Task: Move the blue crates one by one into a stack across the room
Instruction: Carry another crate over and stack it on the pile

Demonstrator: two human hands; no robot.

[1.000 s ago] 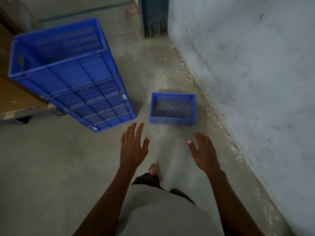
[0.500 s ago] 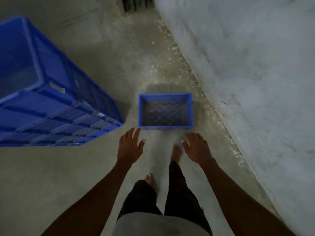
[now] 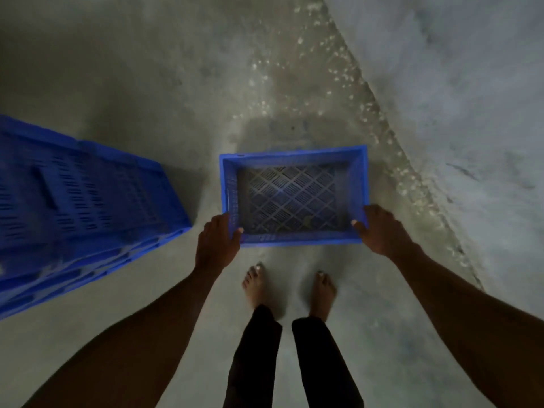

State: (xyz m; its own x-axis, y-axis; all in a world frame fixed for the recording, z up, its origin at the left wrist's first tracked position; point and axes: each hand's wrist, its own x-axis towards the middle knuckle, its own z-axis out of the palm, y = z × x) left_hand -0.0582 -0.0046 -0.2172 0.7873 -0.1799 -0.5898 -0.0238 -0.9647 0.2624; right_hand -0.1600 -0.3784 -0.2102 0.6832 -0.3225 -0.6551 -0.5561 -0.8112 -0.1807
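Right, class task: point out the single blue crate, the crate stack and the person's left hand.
single blue crate (image 3: 294, 152): head view, far rim.
crate stack (image 3: 88, 198): head view, slotted side wall.
left hand (image 3: 216, 245): head view, back of the hand.

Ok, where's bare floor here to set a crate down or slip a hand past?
Bare concrete floor lies open beyond the single crate and the stack. A narrow strip runs between them. It is crowded at the crate's near corners, gripped by the left hand and right hand, close to the wall.
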